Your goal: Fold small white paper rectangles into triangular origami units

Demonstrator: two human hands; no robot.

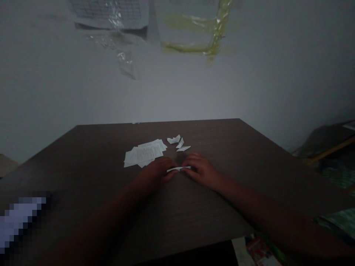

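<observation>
A narrow piece of folded white paper (179,168) is held level between my two hands, seen almost edge-on. My left hand (159,171) pinches its left end, thumb below and fingers above. On the other end, my right hand (202,170) has a similar pinch. Just beyond my fingers lie several small folded paper boats (174,139). A spread stack of printed paper sheets (144,152) rests to the left of them, close to my left hand.
The dark wooden table (116,221) reaches back to a pale wall (188,92) with taped-up papers. At the left edge sits a blurred-out pixelated object (20,218). Cloth and other items (338,181) are beyond the table's right edge.
</observation>
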